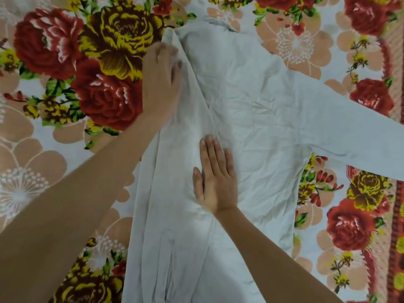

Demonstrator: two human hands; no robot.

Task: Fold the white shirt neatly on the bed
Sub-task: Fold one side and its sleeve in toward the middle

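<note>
Item: white shirt (pixel 251 110), creased, spread flat on the bed (pixel 43 149), on its flowered sheet. Collar (pixel 218 22) toward the far edge; one sleeve (pixel 354 132) stretched out to the right edge; the left side folded in over the body.
My left hand (pixel 161 82): at the shoulder fold, fingers and thumb curled, gripping the cloth; blurred.
My right hand (pixel 215 180): flat, fingers straight, pressing the shirt's middle.

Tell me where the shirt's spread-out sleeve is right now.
In the head view, the spread sleeve of the white shirt runs to the frame's right edge across the floral bedsheet, well right of the right hand pressing the shirt's body.
</note>
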